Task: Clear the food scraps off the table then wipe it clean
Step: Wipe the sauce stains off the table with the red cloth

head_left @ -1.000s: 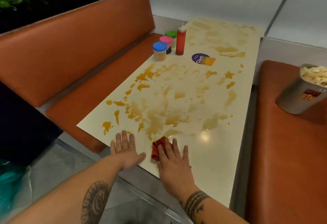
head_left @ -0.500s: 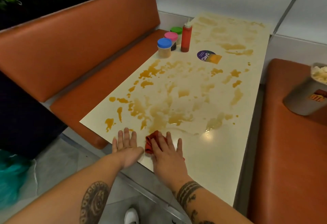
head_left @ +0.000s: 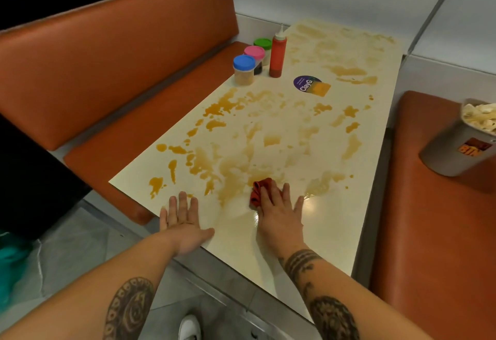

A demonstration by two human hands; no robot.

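A cream table [head_left: 335, 232] is smeared with brown sauce stains [head_left: 233, 162] over most of its top. My right hand [head_left: 279, 213] lies flat with straight fingers on a crumpled red cloth [head_left: 259, 192], pressing it onto the table at the near edge of the stains. My left hand [head_left: 182, 224] rests flat on the near left corner of the table, fingers spread, holding nothing. The strip of table just in front of my hands looks wet and glossy.
Three jars with blue [head_left: 243, 69], pink [head_left: 254, 56] and green [head_left: 263, 44] lids and a red squeeze bottle [head_left: 277, 55] stand at the far left edge. A round sticker [head_left: 308, 85] is beside them. Orange benches [head_left: 440, 232] flank the table; a grey bucket of scraps [head_left: 461, 143] sits on the right one.
My right hand slid the red cloth left toward my left hand, then right and forward into the stains. My left hand stayed at the near corner.
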